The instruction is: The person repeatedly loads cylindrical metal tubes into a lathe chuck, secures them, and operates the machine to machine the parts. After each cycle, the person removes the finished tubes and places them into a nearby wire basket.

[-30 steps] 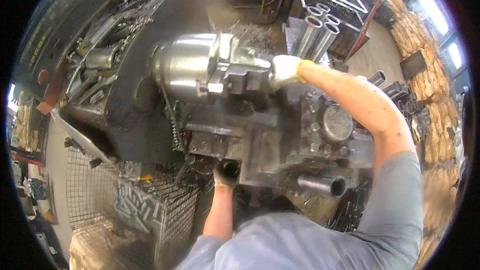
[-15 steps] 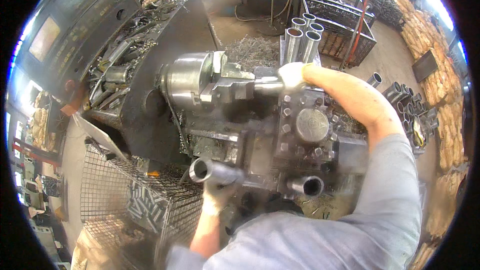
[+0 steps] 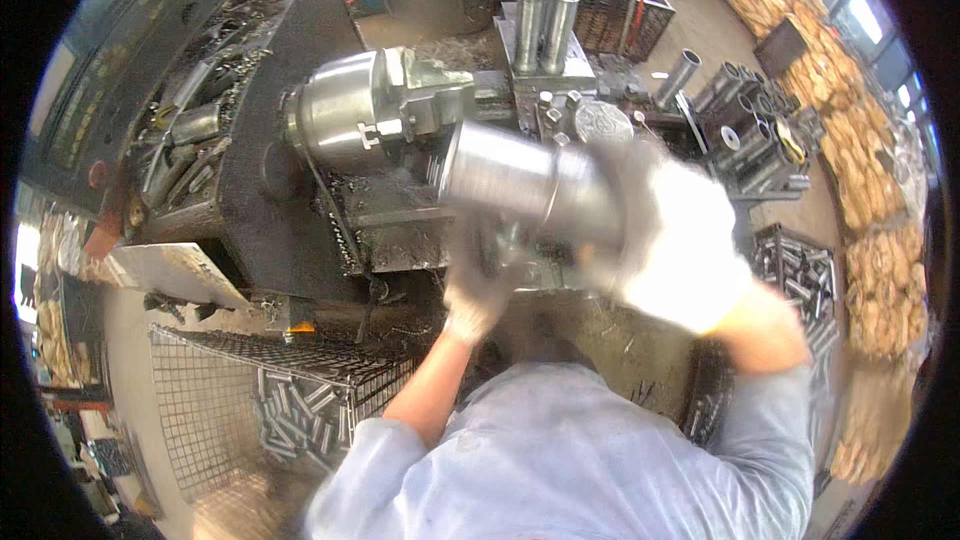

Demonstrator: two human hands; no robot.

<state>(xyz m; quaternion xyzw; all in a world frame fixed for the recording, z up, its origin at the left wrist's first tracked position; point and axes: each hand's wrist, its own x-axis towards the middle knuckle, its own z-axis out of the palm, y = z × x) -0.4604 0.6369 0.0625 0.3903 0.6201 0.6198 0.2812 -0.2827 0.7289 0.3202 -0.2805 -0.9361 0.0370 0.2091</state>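
Observation:
A shiny steel tube [image 3: 500, 172] is lifted close to me, slanting across the front of the lathe and blurred by motion. My right hand [image 3: 685, 245], in a white glove, closes around its darker right-hand part. A line crosses the metal there; whether this is one tube or two end to end, I cannot tell. From below, my gloved left hand [image 3: 478, 302] grips the brighter part, its fingertips smeared and partly hidden. Behind the tube are the lathe chuck [image 3: 345, 105] with its stepped jaws [image 3: 435, 95] and the partly covered round-topped tool post [image 3: 603, 122].
Several upright tubes [image 3: 530, 35] stand on a plate behind the tool post. More tubes [image 3: 755, 125] crowd a stand to the right. A wire basket [image 3: 205, 405] of short pieces sits at lower left, another bin [image 3: 800, 275] at right. Stacked sacks [image 3: 880, 285] line the right side.
My right hand has come away from the chuck jaws, back toward me and to the right, onto tube metal. My left hand has risen rightward with its tube. The view has shifted.

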